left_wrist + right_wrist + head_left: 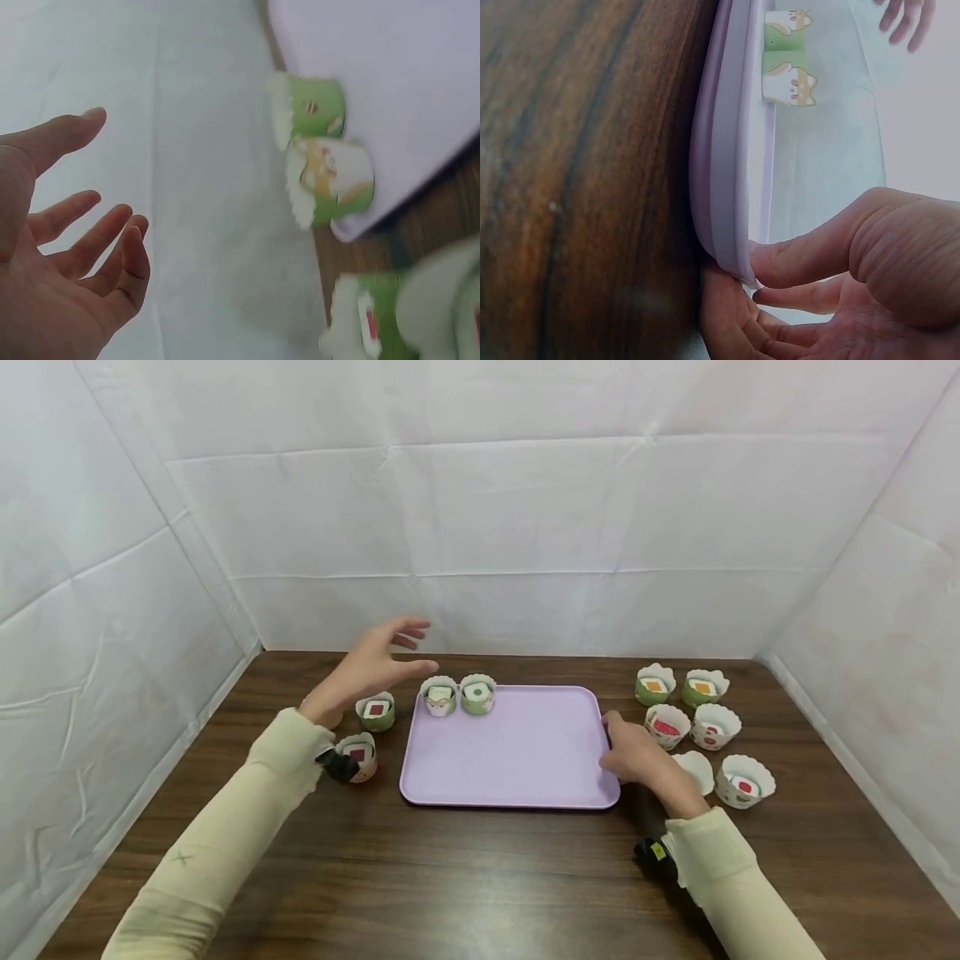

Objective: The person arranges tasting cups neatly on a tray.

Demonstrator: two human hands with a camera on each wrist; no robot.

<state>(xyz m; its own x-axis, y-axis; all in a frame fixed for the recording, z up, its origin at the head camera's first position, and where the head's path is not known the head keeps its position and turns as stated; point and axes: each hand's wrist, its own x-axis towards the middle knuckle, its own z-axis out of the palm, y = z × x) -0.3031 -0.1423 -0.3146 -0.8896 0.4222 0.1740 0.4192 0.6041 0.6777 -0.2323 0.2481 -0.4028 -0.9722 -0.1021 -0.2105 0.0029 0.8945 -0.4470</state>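
Note:
A lilac tray (510, 752) lies on the brown table. Two paper baking cups, a patterned one (440, 703) and a green one (477, 700), stand side by side in its far left corner, each with a small piece inside. My left hand (369, 665) hovers just left of them, thumb and fingers spread, nothing in its grasp. In the left wrist view its fingers (90, 247) curve loosely. My right hand (636, 750) grips the tray's right edge; in the right wrist view the thumb (795, 260) rests on the rim and the fingers lie below it.
Left of the tray stand more filled cups, a green one (376, 714) and a pinkish one (358, 758), partly behind my left wrist. Several more cups (715, 727) stand right of the tray, some behind my right hand. A white sheet (510, 518) hangs behind the table.

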